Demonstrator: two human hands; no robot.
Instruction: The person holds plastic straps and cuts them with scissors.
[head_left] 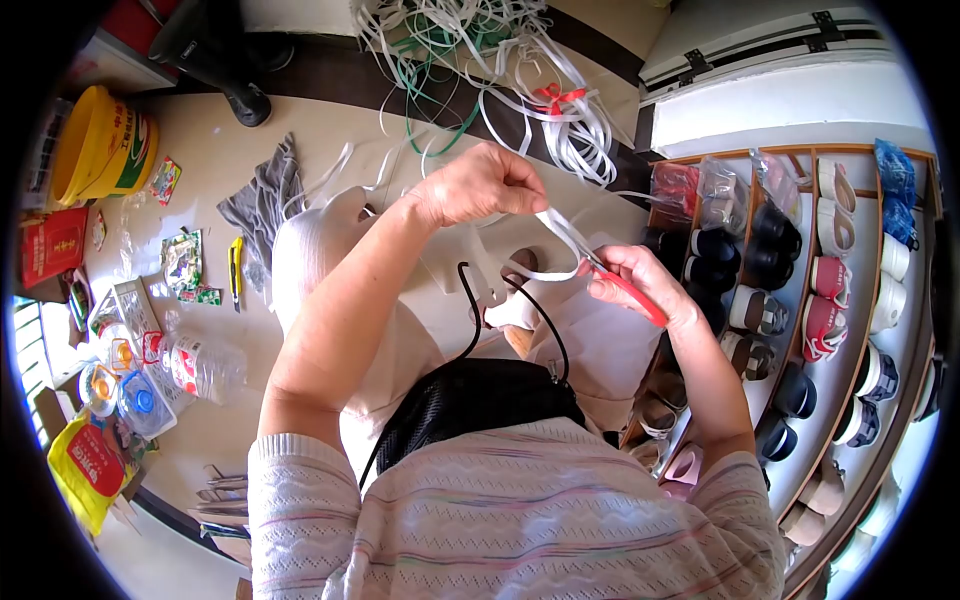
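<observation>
Left hand (500, 190) is pinching the white strap (562, 229) aloft, apparently presenting its loop to the red-handled scissors (634, 296), which the right hand (645, 272) is gripping. A strap tangle (585, 140) is lying near the far edge of the floor (330, 125).

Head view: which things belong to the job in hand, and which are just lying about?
In the job:
- red-handled scissors, in the right hand
- white strip, pinched by the left hand
- tangled strips, probably the supply

Lying about:
- yellow utility knife
- grey cloth
- yellow bucket
- shoes
</observation>
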